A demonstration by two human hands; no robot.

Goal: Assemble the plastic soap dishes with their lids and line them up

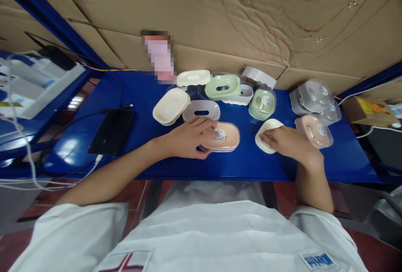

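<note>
My left hand [196, 138] is closed on a peach soap box [230, 137] with a clear cover and a round label; thumb at its near edge, fingers over the top. On the right, my right hand [284, 140] grips a cream soap dish part [266, 145] lying on the table, its fingertips bent and partly hidden. Just behind my left hand sit a pale grey slotted dish [210, 107] and a cream dish [171, 106]. A green soap box [262, 103] with a label stands beyond my right hand, and another peach box [314, 131] is beside its wrist.
On the blue table [248, 167], a green slotted dish [222, 86] and a second cream dish [193, 77] stand at the back. Clear-lidded grey boxes [314, 96] are at right. A black phone-like device [112, 131] with a white cable lies left. Cardboard [201, 20] lines the back.
</note>
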